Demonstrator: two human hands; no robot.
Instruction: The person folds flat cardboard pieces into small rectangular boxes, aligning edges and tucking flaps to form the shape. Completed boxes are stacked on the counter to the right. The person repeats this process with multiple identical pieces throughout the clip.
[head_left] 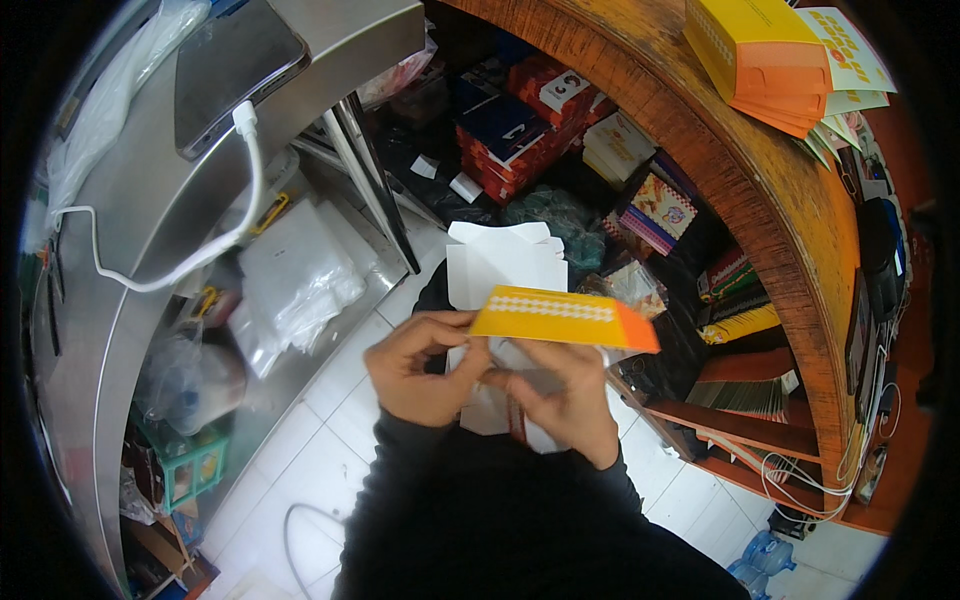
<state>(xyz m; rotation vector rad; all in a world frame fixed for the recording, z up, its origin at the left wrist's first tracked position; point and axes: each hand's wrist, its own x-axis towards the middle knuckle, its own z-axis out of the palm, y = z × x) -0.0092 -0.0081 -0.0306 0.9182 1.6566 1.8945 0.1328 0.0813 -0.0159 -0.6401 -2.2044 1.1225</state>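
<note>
Both hands hold a yellow folding carton point(550, 316) with an orange end and a row of white pattern, tilted in front of me. My left hand point(425, 372) pinches its near left corner between thumb and curled fingers. Under the carton's near edge, my right hand point(567, 395) grips from below, its fingers partly hidden by the card. Behind and beneath lies a white card blank point(508, 262) with cut flaps, near my lap; the hands cover part of it.
On the curved wooden counter point(790, 210) at right sits a stack of yellow and orange cartons point(770, 60). A metal table point(130, 230) at left bears a phone point(240, 72) with a white cable point(215, 248). Clear plastic bags point(300, 270) lie below; red boxes point(520, 130) are piled ahead.
</note>
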